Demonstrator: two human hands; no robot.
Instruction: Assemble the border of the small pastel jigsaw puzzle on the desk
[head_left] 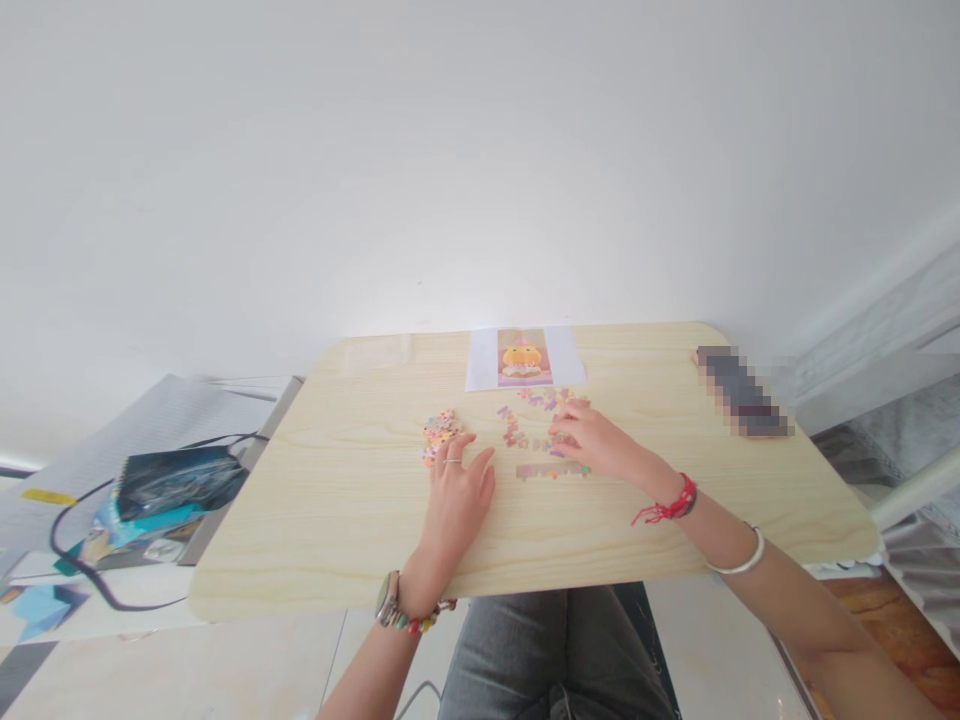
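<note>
A small heap of jigsaw puzzle pieces (442, 425) lies left of centre on the table. My left hand (457, 495) rests at its near edge, fingers apart, the fingertips touching or just over the pieces. To the right, part of a jigsaw puzzle (514, 425) is laid out in a rough outline of loose and joined pieces. Over its right side is my right hand (600, 440), fingertips drawn together; what they hold, if anything, is hidden. A separate joined strip of pieces (536, 471) lies along the near side. Behind these is a printed reference picture (525, 358) of a yellow figure.
The light wooden table (315, 530) stands against a white wall. A phone (742, 392), blurred out, lies at its right side. A clear flat sheet (377, 352) is at the far left. Beyond the left edge sits a dark bag (176, 485) among papers.
</note>
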